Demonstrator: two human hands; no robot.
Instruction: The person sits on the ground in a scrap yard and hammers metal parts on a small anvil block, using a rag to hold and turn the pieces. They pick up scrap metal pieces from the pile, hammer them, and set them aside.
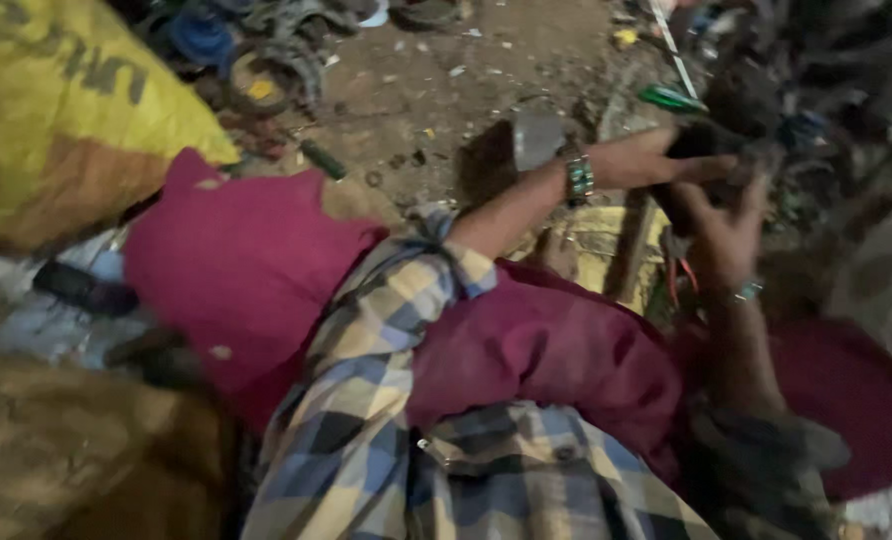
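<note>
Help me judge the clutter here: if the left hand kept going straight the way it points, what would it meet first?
The left hand points right, already on a dark object that the right hand also grips. Beyond that lies a dark, blurred scrap heap; depth is unclear.

surface: dirt ground [446, 90] | on it: yellow sack [56, 110], green bottle [322, 159], scattered scraps

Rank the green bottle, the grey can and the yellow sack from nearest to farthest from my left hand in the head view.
Measured from the left hand, in the head view:
1. Green bottle, just above the hand, on the ground.
2. Grey can, to the left of the hand, beside the wrist bracelet.
3. Yellow sack, far off at the top left corner.
</note>
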